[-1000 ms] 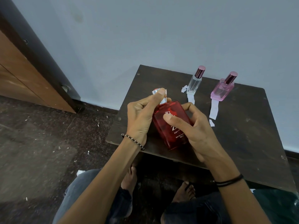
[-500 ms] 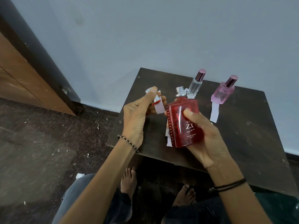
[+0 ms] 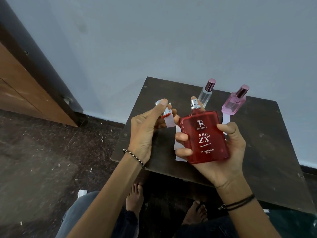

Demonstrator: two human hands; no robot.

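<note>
My right hand (image 3: 223, 160) grips a flat red perfume bottle (image 3: 205, 136) labelled RED ZX, upright above the dark table (image 3: 260, 152), its silver spray nozzle (image 3: 195, 103) bare and my index fingertip showing just behind it. My left hand (image 3: 145, 133) holds the bottle's silver cap (image 3: 162, 109) with a red rim, together with a white paper strip (image 3: 169, 117), just left of the bottle.
A clear bottle (image 3: 205, 96) and a pink bottle (image 3: 234, 104), both with dark pink caps, stand at the table's back edge by the wall. White paper strips (image 3: 226, 118) lie on the table. A wooden door (image 3: 18, 86) is at left. My bare feet are under the table.
The cap came off the red bottle into my left hand, which moved left. My right hand turned the bottle upright with its label facing me and lifted it slightly.
</note>
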